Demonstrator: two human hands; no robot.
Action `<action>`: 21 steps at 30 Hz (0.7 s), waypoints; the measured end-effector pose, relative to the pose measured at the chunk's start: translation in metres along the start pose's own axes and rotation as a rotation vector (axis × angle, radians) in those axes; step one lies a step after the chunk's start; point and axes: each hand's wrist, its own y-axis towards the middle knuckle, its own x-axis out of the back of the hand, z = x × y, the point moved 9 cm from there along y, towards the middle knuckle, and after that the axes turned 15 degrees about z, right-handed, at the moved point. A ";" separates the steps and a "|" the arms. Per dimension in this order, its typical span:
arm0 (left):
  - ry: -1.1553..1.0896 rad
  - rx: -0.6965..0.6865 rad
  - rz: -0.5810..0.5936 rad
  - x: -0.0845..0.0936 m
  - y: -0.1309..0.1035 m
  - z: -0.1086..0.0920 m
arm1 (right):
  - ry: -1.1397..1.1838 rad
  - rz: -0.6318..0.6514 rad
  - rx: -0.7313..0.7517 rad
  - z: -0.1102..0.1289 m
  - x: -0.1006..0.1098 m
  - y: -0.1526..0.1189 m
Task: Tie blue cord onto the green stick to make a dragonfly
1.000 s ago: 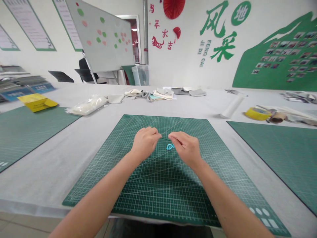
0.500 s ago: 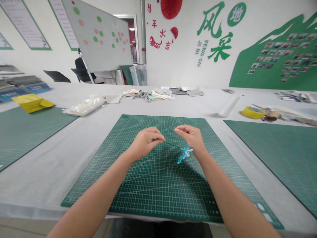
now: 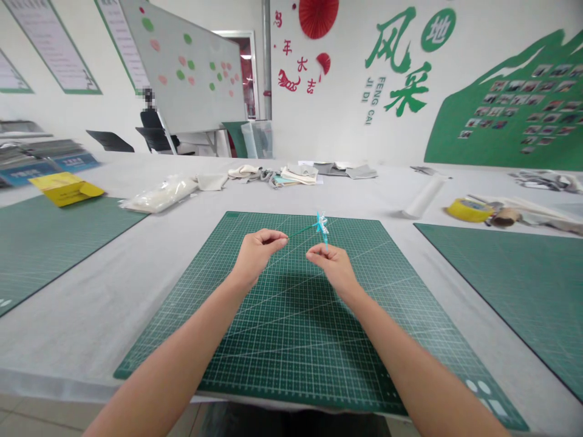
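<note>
1. Above a gridded mat (image 3: 273, 340), a person's left hand (image 3: 257, 255) pinches the end of a thin green stem (image 3: 301, 231) between thumb and fingers.
2. At the stem's far end, a blue flower (image 3: 320, 226) with whitish bits points right, raised over the far part of the mat.
3. Just below the flower, the right hand (image 3: 336, 267) is bent, thumb and fingertips near each other; whether they grip anything, or touch the lowest petal, cannot be told. The two hands are apart.
4. Across the white-covered table (image 3: 182, 243), a plastic bag (image 3: 160, 194) lies beyond the mat to the left, cloth scraps (image 3: 298, 174) straight behind, and a yellow roll (image 3: 469, 210) to the right.
</note>
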 end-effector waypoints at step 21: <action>0.812 -0.142 -0.130 -0.007 -0.016 -0.035 | -0.541 0.131 0.399 0.075 -0.044 -0.033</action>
